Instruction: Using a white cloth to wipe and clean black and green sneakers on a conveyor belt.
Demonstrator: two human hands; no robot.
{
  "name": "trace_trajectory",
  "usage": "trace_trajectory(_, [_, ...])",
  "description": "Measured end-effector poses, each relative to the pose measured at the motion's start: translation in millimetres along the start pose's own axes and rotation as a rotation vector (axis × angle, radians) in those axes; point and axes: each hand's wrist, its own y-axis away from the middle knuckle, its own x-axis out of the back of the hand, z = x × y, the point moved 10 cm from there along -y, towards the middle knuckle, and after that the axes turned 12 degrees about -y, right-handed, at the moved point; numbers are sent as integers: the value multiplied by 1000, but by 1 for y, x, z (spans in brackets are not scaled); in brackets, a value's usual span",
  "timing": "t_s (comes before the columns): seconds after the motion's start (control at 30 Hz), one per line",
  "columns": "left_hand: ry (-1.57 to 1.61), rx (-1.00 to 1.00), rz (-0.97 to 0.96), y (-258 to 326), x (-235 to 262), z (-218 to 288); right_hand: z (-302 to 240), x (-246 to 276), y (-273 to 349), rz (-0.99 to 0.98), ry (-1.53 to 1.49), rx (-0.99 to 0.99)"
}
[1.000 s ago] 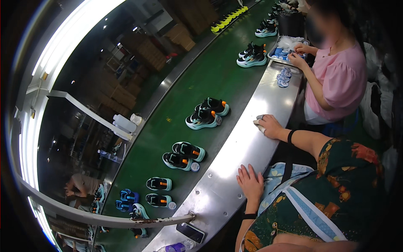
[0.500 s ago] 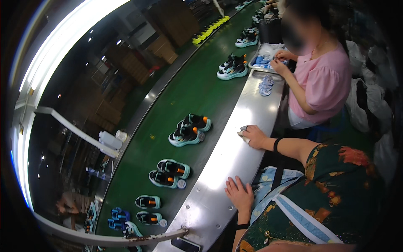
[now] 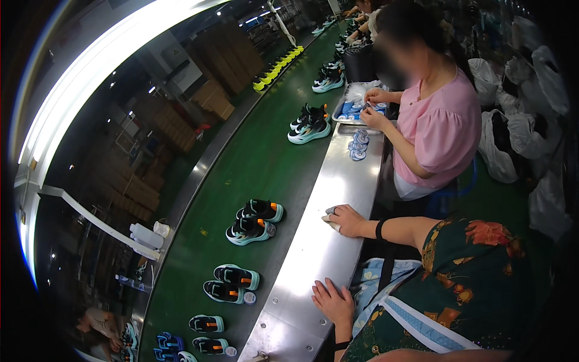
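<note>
My left hand [image 3: 335, 304] lies palm down on a long metal ledge [image 3: 301, 265], its fingers spread and nothing in it. Farther along the same ledge, my right hand [image 3: 348, 221] presses a small pale cloth [image 3: 331, 219] against the surface, fingers closed over it. Left of the ledge runs a green conveyor belt [image 3: 193, 235]. Closest to my hands on it are a pair of black and mint sneakers [image 3: 253, 224] with orange tabs and another such pair [image 3: 232, 283]. A round tag [image 3: 249, 297] sits beside the second pair.
A co-worker in a pink top [image 3: 443, 120] sits beyond my right arm, handling something small over a tray [image 3: 338, 116]. Round blue-white tags [image 3: 358, 145] lie nearby on the ledge. More sneakers [image 3: 309, 124] stand up the belt. Yellow shoes [image 3: 279, 67] line its far side.
The whole view has swung, so belt, co-worker and ledge appear lower and farther left. Both hands keep their places on the ledge; the right still holds the cloth.
</note>
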Motion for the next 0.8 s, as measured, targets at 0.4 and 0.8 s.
trace_trajectory(0.4, [25,0,0,-2,4,1,2,3,-1,-4,11,4])
trace_trajectory(0.8, [19,12,-4,-3,12,-1,-10,10,-7,32,-20,43])
